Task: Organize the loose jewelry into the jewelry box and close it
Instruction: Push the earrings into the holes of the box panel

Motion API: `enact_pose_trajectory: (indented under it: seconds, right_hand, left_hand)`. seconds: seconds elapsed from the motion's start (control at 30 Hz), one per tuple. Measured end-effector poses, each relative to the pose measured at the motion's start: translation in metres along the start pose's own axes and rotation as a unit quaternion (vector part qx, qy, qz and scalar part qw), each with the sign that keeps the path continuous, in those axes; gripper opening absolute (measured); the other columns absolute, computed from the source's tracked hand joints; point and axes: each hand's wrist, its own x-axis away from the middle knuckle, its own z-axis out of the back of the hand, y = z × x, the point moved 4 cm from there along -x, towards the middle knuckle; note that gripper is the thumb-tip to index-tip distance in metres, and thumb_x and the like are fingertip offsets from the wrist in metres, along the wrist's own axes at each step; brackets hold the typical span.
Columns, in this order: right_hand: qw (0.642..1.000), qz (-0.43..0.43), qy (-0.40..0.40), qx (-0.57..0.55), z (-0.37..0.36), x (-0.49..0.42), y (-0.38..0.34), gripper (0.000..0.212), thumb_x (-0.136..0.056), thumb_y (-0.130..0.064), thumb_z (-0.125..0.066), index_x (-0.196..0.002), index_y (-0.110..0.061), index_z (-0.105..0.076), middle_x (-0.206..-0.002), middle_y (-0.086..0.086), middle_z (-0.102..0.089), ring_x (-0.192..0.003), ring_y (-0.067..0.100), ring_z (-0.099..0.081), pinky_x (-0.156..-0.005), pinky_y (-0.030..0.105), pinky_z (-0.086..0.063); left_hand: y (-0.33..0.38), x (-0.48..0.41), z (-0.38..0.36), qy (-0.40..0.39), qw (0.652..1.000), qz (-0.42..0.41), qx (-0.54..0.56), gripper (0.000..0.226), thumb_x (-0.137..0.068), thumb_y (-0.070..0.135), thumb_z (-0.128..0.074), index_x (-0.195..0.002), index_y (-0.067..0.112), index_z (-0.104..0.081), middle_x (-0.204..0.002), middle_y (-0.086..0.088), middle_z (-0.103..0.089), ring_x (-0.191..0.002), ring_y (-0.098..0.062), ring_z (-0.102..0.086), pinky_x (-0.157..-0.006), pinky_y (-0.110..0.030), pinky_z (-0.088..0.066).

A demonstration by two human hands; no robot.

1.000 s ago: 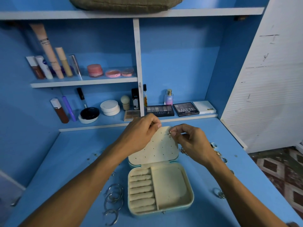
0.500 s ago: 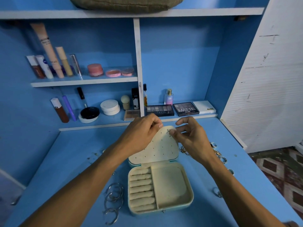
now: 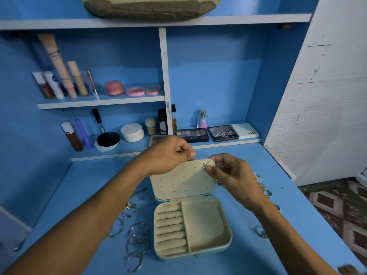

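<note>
A small cream-lined jewelry box (image 3: pixel 226 241) lies open on the blue desk, its lid (image 3: pixel 178 181) standing up with rows of earring holes. My left hand (image 3: pixel 170 155) grips the lid's top edge from behind. My right hand (image 3: pixel 228 171) pinches a small silver earring (image 3: pixel 205 165) against the lid's upper right corner. The box's ring rolls and right compartment hold nothing. Silver bangles (image 3: pixel 137 237) and small pieces (image 3: pixel 129 207) lie left of the box. Rings (image 3: pixel 266 192) lie to its right, partly hidden by my right arm.
Two shelves behind the desk carry cosmetics: tubes (image 3: pixel 59 76), pink jars (image 3: pixel 114 88), eyeshadow palettes (image 3: pixel 222 132), a small perfume bottle (image 3: pixel 202 120). A fabric pouch (image 3: pixel 147 6) sits on the top shelf. A white panel (image 3: pixel 327 96) bounds the right side; the desk edge drops to patterned floor.
My right hand has brought the earring up onto the lid's upper right corner. My left hand stays on the lid's top edge.
</note>
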Motion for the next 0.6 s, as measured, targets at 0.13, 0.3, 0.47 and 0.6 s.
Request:
enact_pose_trajectory:
  seconds: [0.13, 0.3, 0.47, 0.6]
  right_hand:
    - [0.999, 0.047, -0.010, 0.017, 0.000, 0.021, -0.005, 0.007, -0.090, -0.013, -0.071, -0.097, -0.011, -0.071, -0.081, 0.003, -0.073, -0.076, 0.012, -0.066, -0.071, 0.027, -0.056]
    - [0.984, 0.119, 0.036, 0.129, 0.002, 0.044, -0.004, 0.009, -0.089, -0.027, -0.073, -0.095, -0.021, -0.072, -0.093, -0.012, -0.073, -0.090, 0.016, -0.070, -0.083, 0.032, -0.057]
    - [0.974, 0.146, 0.067, 0.159, 0.002, 0.053, -0.002, 0.012, -0.088, -0.019, -0.075, -0.098, -0.022, -0.073, -0.096, -0.018, -0.073, -0.095, 0.009, -0.070, -0.085, 0.027, -0.056]
    - [0.983, 0.117, 0.064, 0.123, 0.002, 0.050, -0.002, 0.011, -0.088, -0.016, -0.076, -0.096, -0.022, -0.072, -0.091, -0.015, -0.074, -0.092, 0.012, -0.071, -0.085, 0.030, -0.057]
  left_hand:
    - [0.008, 0.006, -0.005, -0.065, 0.993, 0.020, 0.095, 0.015, -0.096, 0.014, -0.068, -0.109, 0.008, -0.069, -0.097, -0.006, -0.078, -0.080, -0.007, -0.069, -0.071, -0.018, -0.054]
    - [0.014, 0.014, -0.021, -0.110, 0.984, 0.018, 0.136, 0.015, -0.090, 0.006, -0.073, -0.105, 0.004, -0.074, -0.083, -0.006, -0.074, -0.073, -0.007, -0.066, -0.075, -0.021, -0.056]
    - [0.018, 0.022, -0.034, -0.096, 0.990, 0.004, 0.107, 0.016, -0.090, 0.009, -0.074, -0.106, 0.005, -0.075, -0.077, 0.004, -0.073, -0.066, 0.001, -0.060, -0.062, -0.013, -0.047]
    - [0.015, 0.028, -0.033, -0.027, 0.992, 0.003, 0.122, 0.005, -0.091, 0.014, -0.074, -0.096, 0.015, -0.075, -0.085, 0.002, -0.076, -0.075, -0.001, -0.066, -0.068, -0.018, -0.050]
